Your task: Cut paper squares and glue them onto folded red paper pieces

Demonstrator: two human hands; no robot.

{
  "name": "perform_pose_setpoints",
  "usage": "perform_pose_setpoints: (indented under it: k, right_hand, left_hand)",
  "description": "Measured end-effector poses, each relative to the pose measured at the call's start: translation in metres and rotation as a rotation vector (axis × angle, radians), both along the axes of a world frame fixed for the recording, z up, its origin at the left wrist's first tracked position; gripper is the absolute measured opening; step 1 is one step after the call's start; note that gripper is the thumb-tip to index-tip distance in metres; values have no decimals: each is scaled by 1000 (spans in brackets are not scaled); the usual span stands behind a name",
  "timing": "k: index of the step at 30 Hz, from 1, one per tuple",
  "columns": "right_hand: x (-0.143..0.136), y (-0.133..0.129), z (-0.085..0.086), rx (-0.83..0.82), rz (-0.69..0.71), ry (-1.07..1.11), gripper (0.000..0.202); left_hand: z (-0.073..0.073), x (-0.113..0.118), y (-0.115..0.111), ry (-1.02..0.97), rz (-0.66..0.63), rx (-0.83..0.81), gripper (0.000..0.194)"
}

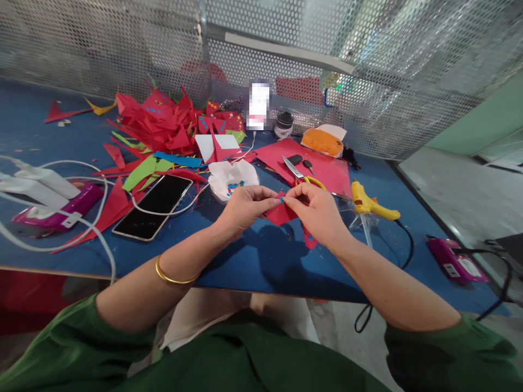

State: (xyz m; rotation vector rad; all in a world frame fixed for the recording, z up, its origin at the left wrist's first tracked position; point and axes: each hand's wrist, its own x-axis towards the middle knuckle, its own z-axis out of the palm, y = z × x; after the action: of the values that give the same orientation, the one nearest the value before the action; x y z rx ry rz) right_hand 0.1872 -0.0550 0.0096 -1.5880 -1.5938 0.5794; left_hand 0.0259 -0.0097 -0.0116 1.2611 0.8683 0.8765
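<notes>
Between both hands, over the near middle of the table, is a small piece of red paper with a blue bit on its top edge. My left hand pinches it from the left with thumb and forefinger. From the other side my right hand is closed on it too, fingertips at the blue bit. Below the right hand a red strip with blue dots shows, partly hidden. A white paper dish holding small blue bits lies just beyond the left hand. Scissors with yellow handles rest beyond the right hand.
Red paper scraps heap at the back left. A dark phone lies left, crossed by a white cable. A yellow glue gun stands right, near a purple power strip. A lit phone leans against the perforated metal screen.
</notes>
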Motion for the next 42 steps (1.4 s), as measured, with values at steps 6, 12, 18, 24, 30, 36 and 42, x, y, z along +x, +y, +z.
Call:
perform_pose_setpoints:
  k: [6, 12, 18, 24, 30, 36, 42]
  right_hand:
    - [0, 0, -1, -1, 0, 13, 11]
    - [0, 1, -3, -20, -7, 83, 12]
    - [-3, 0, -4, -17, -42, 106, 13]
    - [-4, 0, -6, -1, -51, 102, 13]
    - [2, 2, -6, 19, 5, 80, 10]
    - [11, 3, 3, 6, 23, 195, 16]
    - [8, 6, 0, -46, 58, 152, 22]
  left_hand:
    - [2, 0, -1, 8, 13, -10, 8]
    - [4, 1, -1, 13, 9, -13, 8]
    - [4, 0, -2, 4, 6, -29, 9]
    - [2, 0, -1, 11, 8, -19, 9]
    - [3, 1, -1, 7, 9, -14, 8]
    - [3, 1, -2, 3, -4, -23, 12]
    - [4, 1, -1, 12, -11, -17, 12]
